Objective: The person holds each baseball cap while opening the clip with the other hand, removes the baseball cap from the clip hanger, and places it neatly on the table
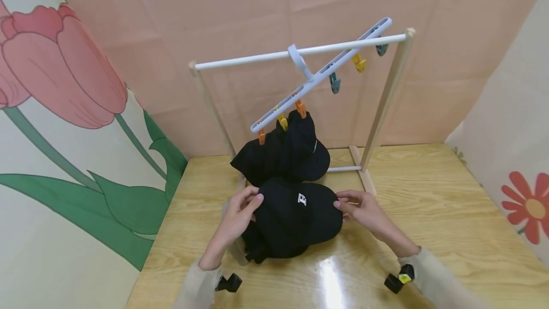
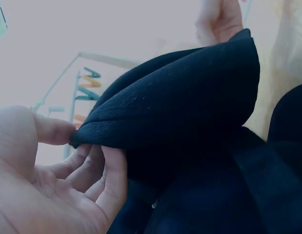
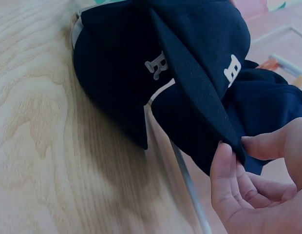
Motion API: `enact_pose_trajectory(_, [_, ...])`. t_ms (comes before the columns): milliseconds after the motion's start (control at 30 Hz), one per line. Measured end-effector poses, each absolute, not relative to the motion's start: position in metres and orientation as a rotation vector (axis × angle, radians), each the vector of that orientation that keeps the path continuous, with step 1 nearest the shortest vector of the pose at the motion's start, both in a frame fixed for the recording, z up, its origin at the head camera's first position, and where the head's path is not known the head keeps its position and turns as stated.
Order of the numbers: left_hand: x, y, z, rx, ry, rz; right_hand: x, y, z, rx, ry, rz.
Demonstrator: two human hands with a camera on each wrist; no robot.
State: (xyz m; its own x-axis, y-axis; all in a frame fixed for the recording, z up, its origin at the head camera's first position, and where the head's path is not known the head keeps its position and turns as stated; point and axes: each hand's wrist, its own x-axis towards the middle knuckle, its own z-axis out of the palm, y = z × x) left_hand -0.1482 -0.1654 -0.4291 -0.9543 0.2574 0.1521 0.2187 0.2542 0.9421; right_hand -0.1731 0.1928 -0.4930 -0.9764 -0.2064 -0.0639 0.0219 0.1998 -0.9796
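A black baseball cap [image 1: 280, 218] with a white letter on its front is held between both hands. My left hand [image 1: 237, 211] pinches its back edge between thumb and fingers, as the left wrist view shows of the dark fabric [image 2: 180, 97]. On the other side, my right hand [image 1: 363, 210] pinches the tip of the brim [image 3: 197, 87]. Beneath it lies another dark cap [image 3: 112, 63] bearing a white letter R, mostly covered in the head view. Just behind, dark caps [image 1: 283, 156] hang from clips on a pale hanger [image 1: 317, 77].
A rack with a white rail [image 1: 249, 59] and wooden posts [image 1: 386, 104] carries the hanger, which slants toward the back right. Its right half has a yellow clip [image 1: 359, 63] and green clips [image 1: 334, 83] holding nothing. Flowered panels [image 1: 64, 61] flank the wooden table [image 1: 429, 194].
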Motion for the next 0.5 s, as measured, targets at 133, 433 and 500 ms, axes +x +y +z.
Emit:
enact_pose_trajectory(133, [-0.149,-0.169,-0.43,0.395,2.468,1.813,-0.175,0.191,-0.499,-0.162,2.269,-1.875])
enact_pose_trajectory(433, [-0.148,-0.183,-0.436,0.288,2.485,1.771,-0.177,0.183,-0.509,-0.166,2.256,-1.879])
enact_pose_trajectory(500, [-0.147,-0.185,-0.438,0.248,2.488,1.763,-0.177,0.182,-0.512,-0.179,2.266,-1.869])
